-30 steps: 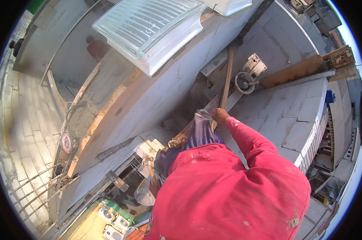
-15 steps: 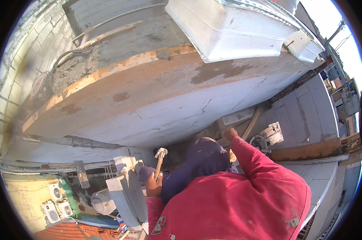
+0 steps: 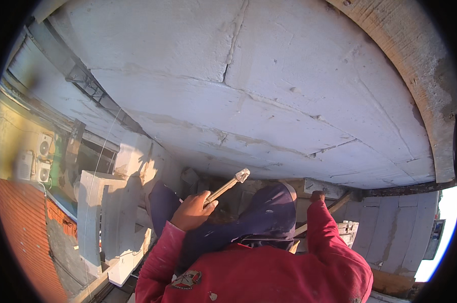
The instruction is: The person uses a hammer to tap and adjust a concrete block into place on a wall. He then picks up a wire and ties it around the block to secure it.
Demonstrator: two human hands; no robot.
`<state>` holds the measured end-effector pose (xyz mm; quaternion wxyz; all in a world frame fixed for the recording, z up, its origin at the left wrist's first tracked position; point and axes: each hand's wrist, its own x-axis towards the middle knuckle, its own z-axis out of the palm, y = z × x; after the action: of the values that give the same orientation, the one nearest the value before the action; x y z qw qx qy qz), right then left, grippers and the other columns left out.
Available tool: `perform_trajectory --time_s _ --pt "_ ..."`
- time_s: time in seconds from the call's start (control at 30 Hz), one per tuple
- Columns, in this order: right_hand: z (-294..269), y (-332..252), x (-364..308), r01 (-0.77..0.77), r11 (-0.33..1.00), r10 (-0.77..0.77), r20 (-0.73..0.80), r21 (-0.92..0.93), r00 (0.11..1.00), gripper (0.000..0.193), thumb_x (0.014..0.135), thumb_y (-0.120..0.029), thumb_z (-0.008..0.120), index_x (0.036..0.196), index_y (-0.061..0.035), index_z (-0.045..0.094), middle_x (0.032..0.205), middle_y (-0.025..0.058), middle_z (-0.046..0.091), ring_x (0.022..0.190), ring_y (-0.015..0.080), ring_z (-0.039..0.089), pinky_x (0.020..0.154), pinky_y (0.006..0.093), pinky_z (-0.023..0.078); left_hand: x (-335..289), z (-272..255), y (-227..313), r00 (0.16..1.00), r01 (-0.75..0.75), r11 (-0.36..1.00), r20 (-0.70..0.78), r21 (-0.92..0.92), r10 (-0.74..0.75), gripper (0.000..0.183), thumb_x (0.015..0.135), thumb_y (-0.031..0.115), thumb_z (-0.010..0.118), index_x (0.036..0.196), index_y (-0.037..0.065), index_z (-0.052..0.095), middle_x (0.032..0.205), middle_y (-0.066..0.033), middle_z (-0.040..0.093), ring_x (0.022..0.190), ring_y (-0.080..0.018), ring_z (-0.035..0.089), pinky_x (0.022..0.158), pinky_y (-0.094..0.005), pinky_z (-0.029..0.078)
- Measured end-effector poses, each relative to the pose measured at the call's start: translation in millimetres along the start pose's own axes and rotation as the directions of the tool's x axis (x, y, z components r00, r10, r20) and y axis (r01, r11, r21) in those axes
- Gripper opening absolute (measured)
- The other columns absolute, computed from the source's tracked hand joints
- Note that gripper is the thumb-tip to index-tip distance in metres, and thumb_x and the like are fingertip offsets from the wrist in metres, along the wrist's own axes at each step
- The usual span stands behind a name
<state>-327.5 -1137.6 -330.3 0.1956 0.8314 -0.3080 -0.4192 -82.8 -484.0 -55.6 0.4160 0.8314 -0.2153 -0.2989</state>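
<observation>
My left hand (image 3: 193, 211) is wrapped around the wooden handle of a hammer (image 3: 222, 191). The hammer's pale, crusted head points up and to the right, short of the block wall. My right hand (image 3: 317, 196) is closed at the end of my outstretched arm, beside a pale ledge at the foot of the wall. What it grips, if anything, is too small to make out. A wooden strut (image 3: 338, 203) slants down just beside it. Between my arms are my bent legs in dark trousers (image 3: 269, 212).
A pale block wall (image 3: 269, 116) with mortar joints rises close in front, with a wooden board (image 3: 410, 65) along its upper right. Block piers (image 3: 89, 212) stand at left near a taut string. Beyond lie an orange roof (image 3: 24, 232) and air-conditioner units (image 3: 44, 145) far below.
My view has tilted and swung, so the block wall now fills the upper part. The left hand has lifted the hammer, whose head now leans right. My right hand remains closed near the strut.
</observation>
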Motion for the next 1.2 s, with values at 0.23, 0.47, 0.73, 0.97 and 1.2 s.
perform_trajectory --time_s 0.23,0.47,0.73,0.97,1.2 --pt "62.4 -13.8 42.0 -0.051 0.998 0.053 -0.064 0.034 0.997 0.02 0.09 -0.026 0.063 0.098 -0.0173 0.079 0.104 0.0054 0.077 0.103 0.0239 0.073 0.081 0.0406 0.057 22.1 48.2 -24.5 0.982 0.064 0.995 0.18 -0.073 -0.05 0.044 0.1 0.038 0.055 0.104 -0.006 0.057 0.087 -0.026 0.062 0.084 -0.0427 0.062 0.074 -0.0475 0.045" --pt "92.2 -10.6 84.3 -0.161 0.986 0.164 -0.071 0.043 0.984 0.028 0.097 -0.022 0.052 0.103 -0.0148 0.078 0.108 0.0081 0.076 0.103 0.0253 0.073 0.08 0.0432 0.056 23.3 110.1 -76.8 0.998 -0.013 1.0 0.058 -0.003 0.013 0.048 0.1 0.04 0.055 0.116 -0.006 0.058 0.101 -0.0266 0.065 0.098 -0.0419 0.062 0.086 -0.0472 0.048" --pt "137.3 -5.8 128.3 -0.166 0.965 0.159 0.049 0.203 0.986 0.043 0.093 -0.039 0.061 0.126 -0.013 0.067 0.121 0.0094 0.072 0.112 0.0266 0.07 0.086 0.0465 0.056 25.6 125.9 -64.6 0.987 0.101 0.994 0.125 0.034 -0.104 0.062 0.102 0.044 0.051 0.137 -0.007 0.052 0.128 -0.0263 0.061 0.12 -0.0397 0.057 0.104 -0.0442 0.044" --pt "169.9 -49.6 141.6 -0.287 0.948 0.259 0.189 0.14 0.947 0.053 0.092 -0.041 0.065 0.139 -0.0173 0.059 0.13 0.0071 0.068 0.118 0.0288 0.066 0.09 0.0546 0.051 20.9 135.1 -72.5 0.979 0.156 0.981 0.113 0.112 -0.168 0.063 0.102 0.045 0.051 0.137 -0.007 0.051 0.129 -0.0264 0.061 0.121 -0.0397 0.056 0.104 -0.0447 0.043" --pt "131.9 10.1 155.3 -0.309 0.003 0.672 0.227 0.951 0.705 0.051 0.097 -0.046 0.053 0.103 0.0014 0.073 0.106 0.0194 0.075 0.099 0.0316 0.072 0.087 0.0401 0.057 35.8 129.5 -71.2 0.972 0.149 0.986 0.17 0.076 -0.16 0.06 0.1 0.044 0.054 0.135 -0.005 0.054 0.128 -0.0266 0.061 0.121 -0.0402 0.056 0.104 -0.0448 0.043"
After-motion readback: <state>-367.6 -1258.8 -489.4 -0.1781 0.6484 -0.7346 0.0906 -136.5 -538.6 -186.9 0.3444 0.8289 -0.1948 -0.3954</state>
